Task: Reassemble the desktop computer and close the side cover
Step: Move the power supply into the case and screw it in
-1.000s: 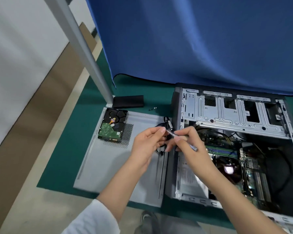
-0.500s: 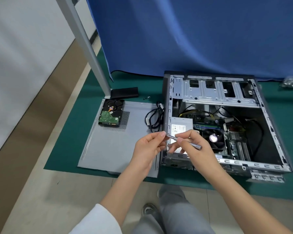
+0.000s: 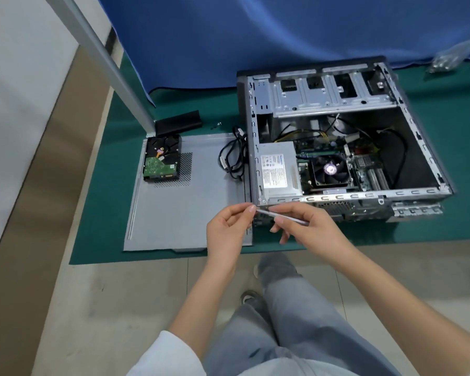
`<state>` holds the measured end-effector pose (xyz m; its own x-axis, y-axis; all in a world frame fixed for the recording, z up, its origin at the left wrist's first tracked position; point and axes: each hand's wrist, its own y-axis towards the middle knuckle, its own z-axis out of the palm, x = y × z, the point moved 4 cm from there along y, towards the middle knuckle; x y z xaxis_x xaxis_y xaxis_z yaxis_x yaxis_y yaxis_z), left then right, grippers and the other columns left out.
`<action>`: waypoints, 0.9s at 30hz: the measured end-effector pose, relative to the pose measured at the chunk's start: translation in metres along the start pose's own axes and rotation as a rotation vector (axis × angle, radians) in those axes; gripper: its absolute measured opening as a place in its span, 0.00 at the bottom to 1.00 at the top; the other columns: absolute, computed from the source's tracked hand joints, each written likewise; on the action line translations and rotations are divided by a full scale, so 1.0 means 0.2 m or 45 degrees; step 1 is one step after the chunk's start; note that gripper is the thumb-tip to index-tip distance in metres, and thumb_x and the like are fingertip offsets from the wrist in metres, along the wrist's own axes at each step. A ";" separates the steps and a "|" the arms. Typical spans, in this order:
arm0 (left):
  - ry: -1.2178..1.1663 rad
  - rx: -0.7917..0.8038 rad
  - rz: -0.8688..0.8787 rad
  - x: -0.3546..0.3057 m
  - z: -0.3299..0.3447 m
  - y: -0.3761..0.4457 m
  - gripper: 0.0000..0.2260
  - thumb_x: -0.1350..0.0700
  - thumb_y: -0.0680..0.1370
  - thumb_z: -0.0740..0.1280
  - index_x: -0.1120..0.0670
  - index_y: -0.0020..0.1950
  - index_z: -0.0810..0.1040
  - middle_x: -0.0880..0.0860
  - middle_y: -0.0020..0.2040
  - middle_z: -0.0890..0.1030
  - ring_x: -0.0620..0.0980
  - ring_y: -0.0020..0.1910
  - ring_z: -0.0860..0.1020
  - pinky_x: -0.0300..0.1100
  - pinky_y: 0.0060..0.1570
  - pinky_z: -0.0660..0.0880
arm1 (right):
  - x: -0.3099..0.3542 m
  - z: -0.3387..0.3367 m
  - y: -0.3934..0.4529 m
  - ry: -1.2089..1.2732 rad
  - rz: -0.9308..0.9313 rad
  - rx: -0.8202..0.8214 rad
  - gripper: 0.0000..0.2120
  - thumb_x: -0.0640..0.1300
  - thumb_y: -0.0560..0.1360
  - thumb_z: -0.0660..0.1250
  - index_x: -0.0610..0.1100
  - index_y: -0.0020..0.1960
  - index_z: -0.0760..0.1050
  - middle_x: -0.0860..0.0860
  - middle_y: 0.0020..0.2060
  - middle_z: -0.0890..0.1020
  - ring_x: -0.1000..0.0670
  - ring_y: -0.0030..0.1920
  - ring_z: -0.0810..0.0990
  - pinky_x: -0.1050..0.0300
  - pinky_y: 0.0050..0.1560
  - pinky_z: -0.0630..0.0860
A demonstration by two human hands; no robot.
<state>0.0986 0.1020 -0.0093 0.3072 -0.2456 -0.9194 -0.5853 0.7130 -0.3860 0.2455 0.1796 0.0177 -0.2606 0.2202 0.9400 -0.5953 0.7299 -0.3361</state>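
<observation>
The case (image 3: 337,137) lies on its side on the green mat (image 3: 98,213), interior exposed, and serves as the reference. The cover (image 3: 185,202) lies flat just left of the case, not fitted. The drive (image 3: 161,158) rests on the cover's far-left corner, board side up, well left of the case; the case's far bays look empty. A coiled cable (image 3: 232,158) lies between drive and case, against the case's left wall. In front of the case's near-left corner, the right hand (image 3: 310,226) grasps a slim screwdriver (image 3: 280,215), and the left hand (image 3: 228,229) pinches its tip. Judgement: the tool is being readied; the drive is not yet installed. The next move calls for seating the drive in a bay, reconnecting the cable, then screwing it fast.
</observation>
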 end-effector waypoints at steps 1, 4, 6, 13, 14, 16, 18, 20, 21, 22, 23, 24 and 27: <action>0.012 -0.011 0.002 0.02 0.00 0.00 0.02 0.57 0.73 0.72 0.51 0.45 0.83 0.47 0.36 0.84 0.39 0.37 0.80 0.30 0.40 0.75 | -0.03 0.01 0.00 -0.027 0.008 0.017 0.08 0.38 0.77 0.65 0.44 0.54 0.79 0.46 0.37 0.84 0.52 0.31 0.78 0.67 0.32 0.73; 0.070 -0.040 -0.037 0.10 -0.02 -0.01 0.03 0.59 0.73 0.73 0.52 0.44 0.83 0.46 0.36 0.84 0.38 0.35 0.79 0.30 0.37 0.74 | -0.12 0.05 0.00 -0.228 0.052 0.094 0.08 0.40 0.80 0.61 0.47 0.55 0.78 0.51 0.33 0.80 0.56 0.32 0.74 0.63 0.39 0.72; 0.093 -0.046 -0.114 0.17 -0.02 0.00 0.02 0.58 0.73 0.73 0.51 0.43 0.83 0.46 0.36 0.84 0.38 0.34 0.78 0.30 0.37 0.74 | -0.20 0.06 0.01 -0.401 0.103 0.138 0.08 0.44 0.81 0.60 0.49 0.54 0.77 0.50 0.34 0.76 0.54 0.35 0.72 0.57 0.42 0.69; 0.110 -0.058 -0.421 0.38 0.00 0.09 0.07 0.61 0.75 0.71 0.60 0.51 0.82 0.51 0.39 0.82 0.44 0.36 0.77 0.35 0.40 0.76 | -0.43 0.11 0.05 -0.618 0.289 0.172 0.08 0.43 0.81 0.57 0.44 0.50 0.75 0.53 0.36 0.74 0.53 0.39 0.71 0.62 0.38 0.66; 0.095 -0.073 -0.467 0.41 0.01 0.10 0.07 0.62 0.75 0.71 0.60 0.52 0.82 0.53 0.40 0.81 0.45 0.36 0.76 0.35 0.41 0.76 | -0.45 0.12 0.06 -0.668 0.305 0.180 0.08 0.42 0.80 0.58 0.43 0.50 0.76 0.53 0.35 0.74 0.51 0.39 0.71 0.61 0.37 0.65; 0.091 -0.103 -0.523 0.45 0.02 0.11 0.07 0.62 0.75 0.70 0.59 0.52 0.81 0.54 0.40 0.81 0.45 0.36 0.76 0.35 0.40 0.75 | -0.49 0.14 0.09 -0.763 0.348 0.191 0.07 0.41 0.79 0.61 0.42 0.48 0.78 0.52 0.34 0.76 0.50 0.39 0.72 0.58 0.37 0.65; 0.106 -0.132 -0.562 0.47 0.03 0.13 0.05 0.62 0.74 0.71 0.57 0.49 0.81 0.55 0.39 0.81 0.46 0.34 0.75 0.36 0.38 0.74 | -0.53 0.16 0.11 -0.777 0.414 0.147 0.06 0.40 0.77 0.64 0.42 0.44 0.79 0.49 0.33 0.77 0.48 0.37 0.74 0.57 0.38 0.69; 0.107 -0.137 -0.599 0.48 0.04 0.15 0.03 0.63 0.73 0.71 0.56 0.44 0.81 0.55 0.37 0.80 0.46 0.33 0.74 0.37 0.38 0.74 | -0.55 0.17 0.14 -0.706 0.489 0.090 0.05 0.40 0.75 0.66 0.42 0.41 0.79 0.47 0.32 0.79 0.46 0.35 0.75 0.51 0.39 0.75; 0.120 -0.133 -0.614 0.48 0.04 0.16 0.04 0.64 0.73 0.70 0.55 0.42 0.81 0.54 0.36 0.80 0.47 0.33 0.73 0.37 0.38 0.74 | -0.56 0.18 0.14 -0.655 0.530 0.067 0.05 0.40 0.74 0.67 0.43 0.39 0.78 0.46 0.32 0.79 0.46 0.34 0.76 0.49 0.41 0.77; 0.130 -0.131 -0.628 0.49 0.05 0.17 0.05 0.64 0.73 0.70 0.55 0.40 0.82 0.55 0.37 0.80 0.47 0.34 0.74 0.38 0.40 0.76 | -0.56 0.19 0.15 -0.602 0.568 0.047 0.06 0.40 0.74 0.68 0.45 0.38 0.78 0.46 0.31 0.79 0.46 0.33 0.76 0.47 0.42 0.78; 0.127 -0.131 -0.640 0.49 0.05 0.18 0.07 0.65 0.73 0.69 0.54 0.38 0.82 0.56 0.39 0.81 0.47 0.35 0.75 0.40 0.43 0.78 | -0.57 0.20 0.15 -0.550 0.598 0.029 0.07 0.39 0.73 0.69 0.46 0.37 0.77 0.46 0.31 0.79 0.47 0.33 0.76 0.47 0.43 0.78; 0.116 -0.132 -0.654 0.50 0.06 0.18 0.08 0.64 0.73 0.68 0.54 0.37 0.81 0.57 0.41 0.82 0.49 0.37 0.76 0.43 0.48 0.79 | -0.57 0.21 0.16 -0.496 0.622 0.010 0.07 0.39 0.73 0.70 0.45 0.37 0.77 0.47 0.30 0.79 0.47 0.32 0.76 0.47 0.43 0.79; 0.086 -0.133 -0.682 0.51 0.07 0.20 0.06 0.63 0.73 0.70 0.55 0.37 0.81 0.56 0.43 0.84 0.55 0.47 0.82 0.50 0.54 0.79 | -0.58 0.22 0.16 -0.369 0.659 -0.057 0.08 0.38 0.73 0.71 0.44 0.36 0.76 0.48 0.29 0.78 0.47 0.33 0.77 0.46 0.45 0.79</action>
<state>0.1162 0.1144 -0.1168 0.5357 -0.6002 -0.5940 -0.4330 0.4086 -0.8034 0.2226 0.1484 -0.1044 -0.7093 0.3735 0.5978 -0.3041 0.6029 -0.7376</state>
